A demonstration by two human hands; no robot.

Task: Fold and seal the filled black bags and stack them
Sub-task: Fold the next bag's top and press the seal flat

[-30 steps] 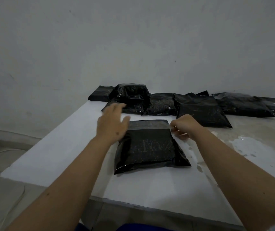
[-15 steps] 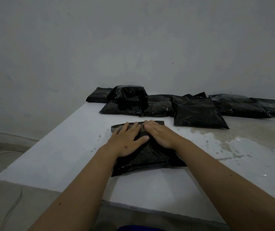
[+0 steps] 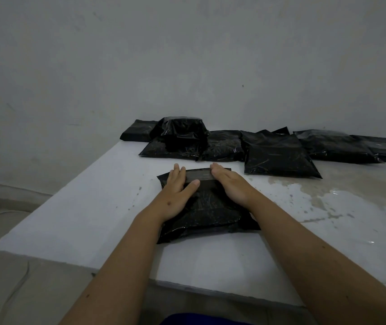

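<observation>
Half a second ago both hands lay side by side at the middle of the bag's far edge, fingertips almost meeting; now they have slid apart along that edge, so a strip of the folded-over flap shows between them. A second ago the flap was still open and the right hand was a loose fist beside it. No brand, label or readable writing shows on any bag; the only marks are pale scuffs and glints on the plastic. The left hand lies flat on the bag's left part, fingers straight and close together reaching to the far edge, thumb spread toward the middle. The right hand presses on the right part, fingers straight and together, tilted onto its outer edge; neither hand curls round anything. The bag lies on the white table near its front edge, directly before the person. Behind it, along the wall, a row of other black bags lies flat, with a small stack at the left of the row. Worn, stained patches mark the tabletop to the right, well apart from the hands.
</observation>
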